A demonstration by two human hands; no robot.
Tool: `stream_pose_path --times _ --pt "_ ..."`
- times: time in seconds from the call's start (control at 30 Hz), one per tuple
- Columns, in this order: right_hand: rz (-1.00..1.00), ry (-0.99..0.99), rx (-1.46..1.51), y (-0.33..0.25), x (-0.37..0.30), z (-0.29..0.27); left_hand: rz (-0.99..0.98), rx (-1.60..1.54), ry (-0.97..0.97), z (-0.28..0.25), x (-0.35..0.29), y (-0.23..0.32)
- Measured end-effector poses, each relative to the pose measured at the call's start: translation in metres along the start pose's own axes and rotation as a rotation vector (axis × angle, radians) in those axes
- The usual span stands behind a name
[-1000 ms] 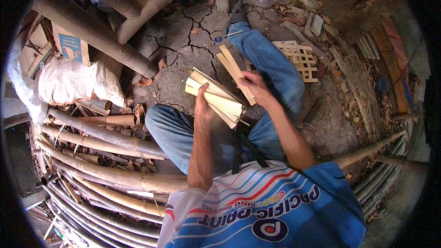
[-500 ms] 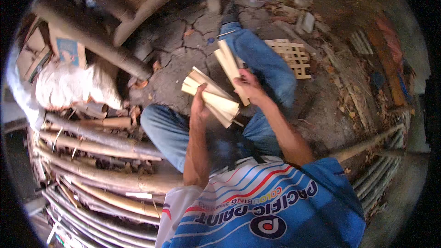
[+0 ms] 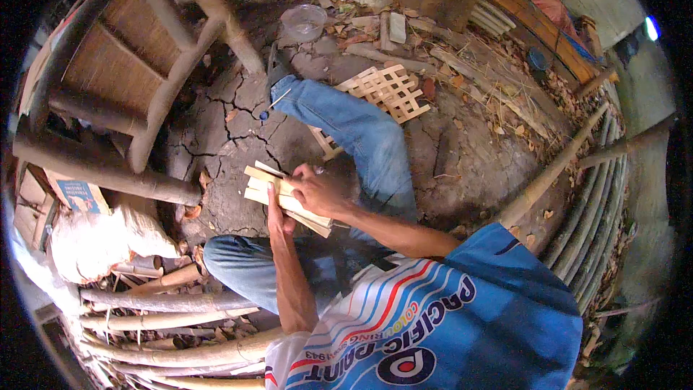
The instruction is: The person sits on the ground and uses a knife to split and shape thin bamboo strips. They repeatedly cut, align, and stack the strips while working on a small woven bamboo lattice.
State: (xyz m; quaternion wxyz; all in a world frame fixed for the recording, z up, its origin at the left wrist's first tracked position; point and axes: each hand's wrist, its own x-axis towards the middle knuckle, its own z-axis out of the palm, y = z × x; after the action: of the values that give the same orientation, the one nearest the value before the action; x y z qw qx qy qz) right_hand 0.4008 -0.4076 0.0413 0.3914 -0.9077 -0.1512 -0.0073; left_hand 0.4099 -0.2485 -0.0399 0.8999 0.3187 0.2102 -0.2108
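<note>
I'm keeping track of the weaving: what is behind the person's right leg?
Pale lattice shows past both sides of the right leg. The leg covers what lies between, so one piece or two cannot be told.

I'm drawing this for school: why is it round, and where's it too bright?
Head view: the fisheye lens leaves black corners and seems to bend poles near the rim; head view, left: the pale sack looks washed out; head view, upper right: a bright spot glares.

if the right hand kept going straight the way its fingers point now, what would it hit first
Most likely the pale flat strips in the left hand; the right hand overlaps them in view, though depth leaves contact unclear.
</note>
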Motion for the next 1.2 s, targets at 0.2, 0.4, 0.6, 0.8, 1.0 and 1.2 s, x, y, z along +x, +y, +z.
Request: stream_pose_path --times 0.2,0.4,0.6,0.8,1.0,1.2 --pt "-0.049 -0.008 0.073 0.012 -0.010 0.017 0.026 0.053 0.014 0.006 -0.007 0.001" --pt "0.177 -0.229 0.018 0.030 -0.007 0.005 0.156 0.047 0.062 0.019 -0.019 0.012" --pt "0.226 -0.382 0.389 0.034 -0.018 -0.012 0.067 0.102 0.064 0.035 -0.026 0.012" --pt "0.353 -0.476 0.431 0.051 -0.013 0.006 0.059 -0.023 -0.086 0.033 -0.023 0.013" --pt "0.601 -0.167 0.742 0.058 -0.019 -0.011 0.207 -0.219 0.134 0.018 -0.018 0.012" --pt "0.599 -0.257 0.691 0.044 -0.047 -0.022 0.288 -0.359 0.155 -0.025 -0.001 0.009"
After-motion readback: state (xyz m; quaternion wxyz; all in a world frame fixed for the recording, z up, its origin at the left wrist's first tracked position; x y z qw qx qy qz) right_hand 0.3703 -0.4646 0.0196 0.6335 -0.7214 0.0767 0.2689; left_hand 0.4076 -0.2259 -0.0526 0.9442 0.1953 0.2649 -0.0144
